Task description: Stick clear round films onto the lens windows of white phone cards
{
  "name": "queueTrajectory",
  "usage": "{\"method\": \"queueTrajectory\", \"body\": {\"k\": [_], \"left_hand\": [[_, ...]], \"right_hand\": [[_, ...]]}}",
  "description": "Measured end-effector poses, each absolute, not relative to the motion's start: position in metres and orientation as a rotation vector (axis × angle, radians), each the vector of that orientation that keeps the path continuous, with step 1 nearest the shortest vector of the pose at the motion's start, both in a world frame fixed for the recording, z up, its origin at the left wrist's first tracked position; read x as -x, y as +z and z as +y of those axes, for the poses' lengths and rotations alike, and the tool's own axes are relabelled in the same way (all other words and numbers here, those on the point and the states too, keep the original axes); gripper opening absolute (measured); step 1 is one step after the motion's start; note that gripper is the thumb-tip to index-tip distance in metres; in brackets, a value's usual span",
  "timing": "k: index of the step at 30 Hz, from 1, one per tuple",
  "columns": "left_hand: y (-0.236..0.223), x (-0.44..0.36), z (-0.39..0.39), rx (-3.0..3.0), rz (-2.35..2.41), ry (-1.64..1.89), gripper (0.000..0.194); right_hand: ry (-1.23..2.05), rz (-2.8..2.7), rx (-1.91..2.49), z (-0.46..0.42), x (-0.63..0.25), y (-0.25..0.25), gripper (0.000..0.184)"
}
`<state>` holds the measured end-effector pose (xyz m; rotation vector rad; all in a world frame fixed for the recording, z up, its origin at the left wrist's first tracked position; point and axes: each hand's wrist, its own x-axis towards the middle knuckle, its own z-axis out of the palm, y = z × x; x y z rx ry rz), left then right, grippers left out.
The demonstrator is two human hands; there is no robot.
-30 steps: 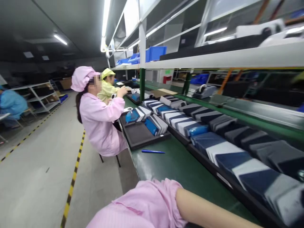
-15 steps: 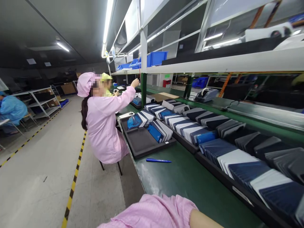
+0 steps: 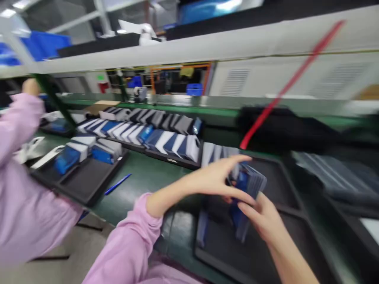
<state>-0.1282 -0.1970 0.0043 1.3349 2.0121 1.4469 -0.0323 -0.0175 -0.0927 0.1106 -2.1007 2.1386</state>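
Left hand [image 3: 217,176] and right hand [image 3: 269,217] entered view, panels [image 3: 256,182] between them.

Blur smears the stack of thin, rectangular blue-and-grey panels [image 3: 257,181] between your left hand [image 3: 219,178] and right hand [image 3: 268,221], so you cannot count them. Your hands hide part of the shallow black tray [image 3: 231,256] beneath. Your right forearm runs off the bottom edge. Left of your left hand, the pink-sleeved co-worker [image 3: 17,197] is cut off.
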Motion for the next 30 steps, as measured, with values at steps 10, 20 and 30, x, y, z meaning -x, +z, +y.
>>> {"method": "queueTrajectory", "body": {"k": [10,20,30], "left_hand": [[-0.016,0.173,-0.221,-1.599,2.085,0.242,0.089],[-0.033,0.17,-0.2,-1.584,2.095,0.045,0.093],[-0.043,0.179,-0.204,-1.613,2.085,0.095,0.103]], "right_hand": [[2.665,-1.848,0.738,-0.034,-0.009,-0.109,0.051],[2.368,-2.203,0.944,-0.066,0.016,-0.113,0.046],[2.252,-2.44,0.829,-0.07,0.022,-0.106,0.037]]}}
